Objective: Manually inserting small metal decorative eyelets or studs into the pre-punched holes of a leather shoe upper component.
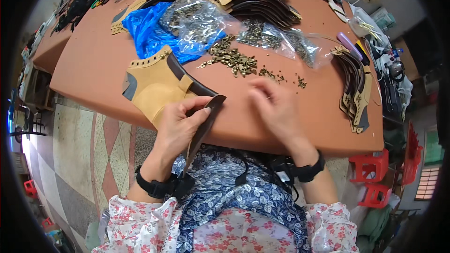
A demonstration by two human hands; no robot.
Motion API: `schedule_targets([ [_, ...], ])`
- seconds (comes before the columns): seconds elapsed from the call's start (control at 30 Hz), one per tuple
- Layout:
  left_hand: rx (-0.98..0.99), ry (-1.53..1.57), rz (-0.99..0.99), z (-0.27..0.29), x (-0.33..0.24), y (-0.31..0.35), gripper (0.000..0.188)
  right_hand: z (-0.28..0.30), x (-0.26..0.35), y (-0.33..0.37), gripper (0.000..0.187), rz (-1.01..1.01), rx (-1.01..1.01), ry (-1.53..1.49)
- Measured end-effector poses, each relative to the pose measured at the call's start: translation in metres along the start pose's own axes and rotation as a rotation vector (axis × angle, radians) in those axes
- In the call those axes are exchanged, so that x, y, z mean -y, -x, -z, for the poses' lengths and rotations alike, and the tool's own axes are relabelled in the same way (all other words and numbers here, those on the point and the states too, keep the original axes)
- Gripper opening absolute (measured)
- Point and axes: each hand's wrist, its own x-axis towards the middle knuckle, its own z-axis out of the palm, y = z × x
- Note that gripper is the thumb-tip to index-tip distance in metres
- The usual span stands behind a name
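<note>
At the table [234,124], the left hand [180,124] pinches a leather piece [152,86]; the right hand [276,107] blurs near studs [301,82], its finger grip unclear.

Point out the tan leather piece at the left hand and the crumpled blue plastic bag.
Tan leather piece [152,89], head view: its broad tan face.
Crumpled blue plastic bag [145,32], head view: its left side.

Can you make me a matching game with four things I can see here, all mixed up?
1. Left hand
2. Right hand
3. Blue plastic bag
4. Red stools

A. Crumpled on the table
B. Blurred, near the small metal pieces
C. Beside the table, at the picture's right
D. Pinching the dark edge of the tan piece

Pairs: 1-D, 2-B, 3-A, 4-C
</note>
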Motion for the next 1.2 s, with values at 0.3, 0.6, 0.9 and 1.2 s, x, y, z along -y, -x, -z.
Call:
schedule_targets([
  [0.3, 0.002, 0.029, 0.007, 0.001, 0.003, -0.004, 0.022, 0.079, -0.043, -0.013, 0.01, 0.157, -0.086, 0.673],
  [0.6, -0.035, -0.037, -0.024, -0.001, 0.003, -0.003, 0.021, 0.075, -0.04, -0.018, 0.006, 0.263, -0.022, 0.874],
  [0.9, -0.04, -0.085, -0.031, -0.002, 0.005, -0.003, 0.022, 0.064, -0.021, 0.013, 0.004, 0.37, 0.031, 0.799],
  [1.2, -0.044, -0.089, -0.03, -0.001, 0.007, -0.004, 0.021, 0.071, -0.004, 0.02, 0.009, 0.042, -0.014, 0.511],
])
